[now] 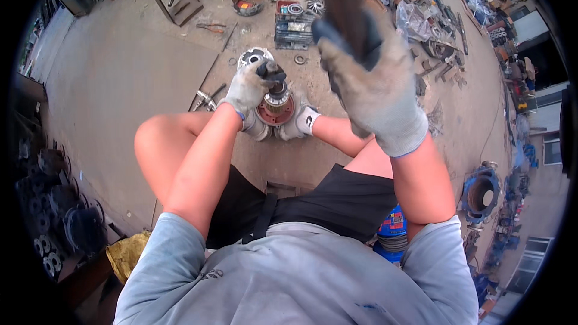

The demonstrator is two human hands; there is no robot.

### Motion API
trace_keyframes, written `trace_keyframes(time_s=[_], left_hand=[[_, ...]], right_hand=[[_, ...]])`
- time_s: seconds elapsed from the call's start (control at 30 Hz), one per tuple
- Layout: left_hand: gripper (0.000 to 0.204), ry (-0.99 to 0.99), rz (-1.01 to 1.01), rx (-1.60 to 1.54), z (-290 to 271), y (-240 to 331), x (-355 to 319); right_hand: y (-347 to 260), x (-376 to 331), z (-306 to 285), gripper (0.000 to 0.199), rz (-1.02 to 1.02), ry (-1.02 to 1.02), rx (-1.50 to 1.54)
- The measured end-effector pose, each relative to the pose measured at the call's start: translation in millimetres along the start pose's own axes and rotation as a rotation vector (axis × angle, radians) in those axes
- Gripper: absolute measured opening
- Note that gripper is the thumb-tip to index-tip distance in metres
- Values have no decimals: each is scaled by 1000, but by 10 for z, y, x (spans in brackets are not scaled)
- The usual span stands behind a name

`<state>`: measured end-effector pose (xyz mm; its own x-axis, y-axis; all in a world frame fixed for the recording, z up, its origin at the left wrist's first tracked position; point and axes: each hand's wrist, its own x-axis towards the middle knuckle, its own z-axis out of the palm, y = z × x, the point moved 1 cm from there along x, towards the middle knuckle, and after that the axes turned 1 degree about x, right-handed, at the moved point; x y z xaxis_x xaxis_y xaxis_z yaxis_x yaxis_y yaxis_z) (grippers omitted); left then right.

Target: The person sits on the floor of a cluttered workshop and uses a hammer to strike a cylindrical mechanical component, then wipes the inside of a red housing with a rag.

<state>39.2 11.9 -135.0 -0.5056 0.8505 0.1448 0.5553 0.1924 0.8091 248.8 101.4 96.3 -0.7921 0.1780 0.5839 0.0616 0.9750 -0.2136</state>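
In the head view: holds a thick dark bar-like tool (pixel 342 9) raised close to the camera, with the gloved right hand (pixel 373 78) wrapped fully round it. Has the gloved left hand (pixel 248 86) at the top of an upright metal assembly (pixel 277 106), fingers bent and partly closed; cannot tell whether around the shaft (pixel 279 89) or something over it. Stands, red-flanged, on the floor (pixel 168 75), closely between two shoes (pixel 293 127).

Could catch the left fingers if swung off line, given how near the shaft end. Could also tip toward a shoe if knocked off-centre, for want of any visible clamp.

Just beyond the left hand, a pale round casting (pixel 250 56); to its left, a silver tool (pixel 205 100), both hampering a sideways shift. Farther off, a loose ring (pixel 300 59), finned grey block (pixel 293 32) and pliers (pixel 212 27).
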Motion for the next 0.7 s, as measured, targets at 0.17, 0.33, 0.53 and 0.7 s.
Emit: trace_keyframes(time_s=[0.17,0.33,0.53,0.7], left_hand=[[33,-19,-92,-74,28,121,-20],[27,45,-23,-96,-6,-57,55],[13,-1,-79,-788,-195,585,251],[15,-181,-90,-553,142,357,230]], right_hand=[[320,-430,706,40,548,-420,258],[368,-709,434,40,665,-506,243],[287,-1076,-39,30,691,-334,336],[84,-1082,-192,32,893,-285,336]])
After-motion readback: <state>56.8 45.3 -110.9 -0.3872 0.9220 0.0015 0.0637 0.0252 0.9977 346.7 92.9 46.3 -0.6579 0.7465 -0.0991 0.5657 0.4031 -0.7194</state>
